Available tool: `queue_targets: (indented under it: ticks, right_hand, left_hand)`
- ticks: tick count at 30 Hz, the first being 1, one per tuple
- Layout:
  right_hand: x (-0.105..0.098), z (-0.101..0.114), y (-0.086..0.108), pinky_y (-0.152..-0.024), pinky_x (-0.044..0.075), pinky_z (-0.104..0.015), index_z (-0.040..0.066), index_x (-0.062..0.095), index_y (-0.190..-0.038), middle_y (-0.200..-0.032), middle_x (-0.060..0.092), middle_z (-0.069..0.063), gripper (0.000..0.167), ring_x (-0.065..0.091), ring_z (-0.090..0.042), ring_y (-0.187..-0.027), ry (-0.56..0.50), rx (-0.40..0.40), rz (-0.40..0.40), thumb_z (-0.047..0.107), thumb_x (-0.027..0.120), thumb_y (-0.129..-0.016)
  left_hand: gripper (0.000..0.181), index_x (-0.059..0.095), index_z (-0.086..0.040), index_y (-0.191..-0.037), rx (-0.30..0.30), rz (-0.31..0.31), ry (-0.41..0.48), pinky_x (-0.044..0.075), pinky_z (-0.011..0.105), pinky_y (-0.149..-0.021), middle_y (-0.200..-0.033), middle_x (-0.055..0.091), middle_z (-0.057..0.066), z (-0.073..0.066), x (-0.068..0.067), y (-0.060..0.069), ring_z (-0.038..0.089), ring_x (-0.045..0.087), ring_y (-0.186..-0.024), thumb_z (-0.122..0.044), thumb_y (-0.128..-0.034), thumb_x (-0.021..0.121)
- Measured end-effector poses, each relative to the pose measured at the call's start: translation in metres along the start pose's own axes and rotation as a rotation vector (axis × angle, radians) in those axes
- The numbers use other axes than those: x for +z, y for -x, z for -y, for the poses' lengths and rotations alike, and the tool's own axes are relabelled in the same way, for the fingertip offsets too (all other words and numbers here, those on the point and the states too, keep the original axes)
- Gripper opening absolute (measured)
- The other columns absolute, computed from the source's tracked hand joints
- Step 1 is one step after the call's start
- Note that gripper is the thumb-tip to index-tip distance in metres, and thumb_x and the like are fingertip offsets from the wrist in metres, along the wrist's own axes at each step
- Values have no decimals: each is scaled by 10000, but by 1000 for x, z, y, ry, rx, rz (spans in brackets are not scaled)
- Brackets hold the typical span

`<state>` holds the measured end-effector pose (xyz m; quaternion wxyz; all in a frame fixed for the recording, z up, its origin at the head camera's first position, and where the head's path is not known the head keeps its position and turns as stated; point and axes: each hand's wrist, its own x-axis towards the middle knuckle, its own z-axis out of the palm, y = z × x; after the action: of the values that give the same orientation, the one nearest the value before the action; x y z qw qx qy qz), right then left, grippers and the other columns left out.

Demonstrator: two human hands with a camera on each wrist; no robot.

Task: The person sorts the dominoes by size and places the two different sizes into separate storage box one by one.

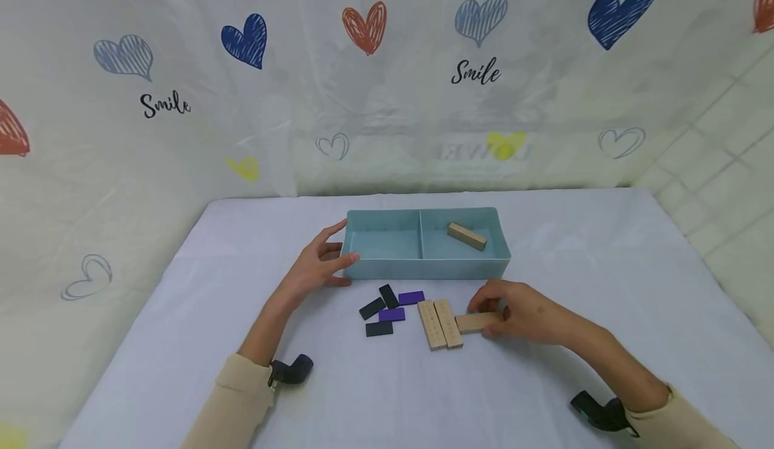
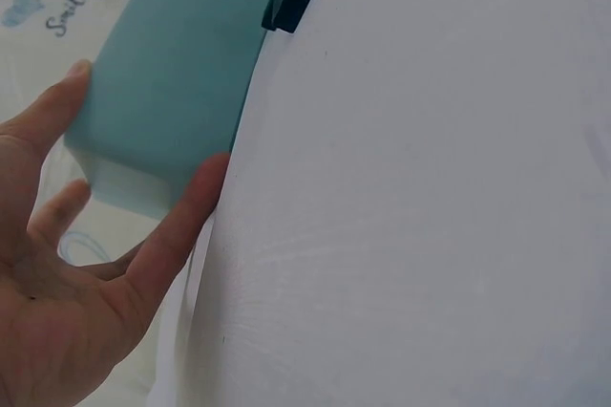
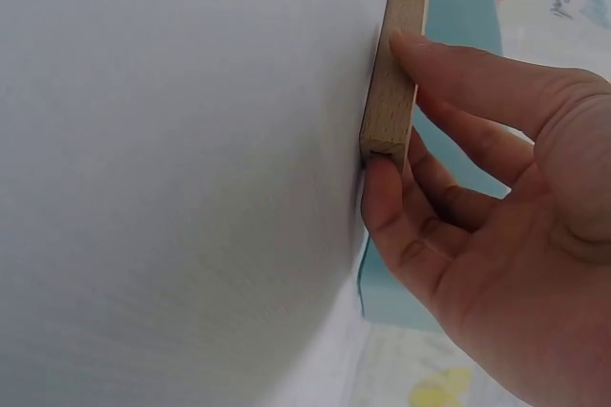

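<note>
A light-blue two-compartment box [image 1: 382, 269] stands on the table, a wooden block [image 1: 467, 236] lying in its right compartment. My left hand [image 1: 320, 261] holds the box's left end, thumb at the front rim and the other fingers spread along the end. In front of the box, my right hand [image 1: 520, 311] grips another wooden block [image 3: 389, 92] lying on the table, its thumb on the top face and a finger at the near end. That block's far end meets two wooden blocks [image 1: 439, 324] set side by side.
Left of the wooden blocks lie small black tiles [image 1: 379, 329] and purple tiles [image 1: 392, 314], loosely scattered. A white cloth covers the table [image 1: 363, 395]. Behind it hangs a sheet printed with hearts [image 1: 375, 99].
</note>
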<state>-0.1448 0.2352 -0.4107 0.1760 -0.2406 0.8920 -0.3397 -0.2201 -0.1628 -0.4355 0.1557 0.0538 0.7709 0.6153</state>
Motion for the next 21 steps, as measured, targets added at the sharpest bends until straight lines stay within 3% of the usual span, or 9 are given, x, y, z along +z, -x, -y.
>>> queue_targets:
  ticks: [9,21]
  right_hand:
    - [2,1,-3,-746,534,-211,194,768,-1081,-1013,662,52,276,570,-80,-902,56,-7,-5,132,874,-834]
    - [0,0,-1,-760,547,-213,219,763,-1109,-1047,707,96,256,580,-42,-917,101,-33,-47,179,850,-872]
  left_hand:
    - [874,307,-454,-1608,0,4,0,651,470,-890,-1626,390,193,-1,0,0,404,476,-1461,-397,-905,822]
    - [880,292,-431,-1623,2,-1,-22,649,471,-900,-1609,422,194,-2,1,2,419,503,-1437,-398,-914,813]
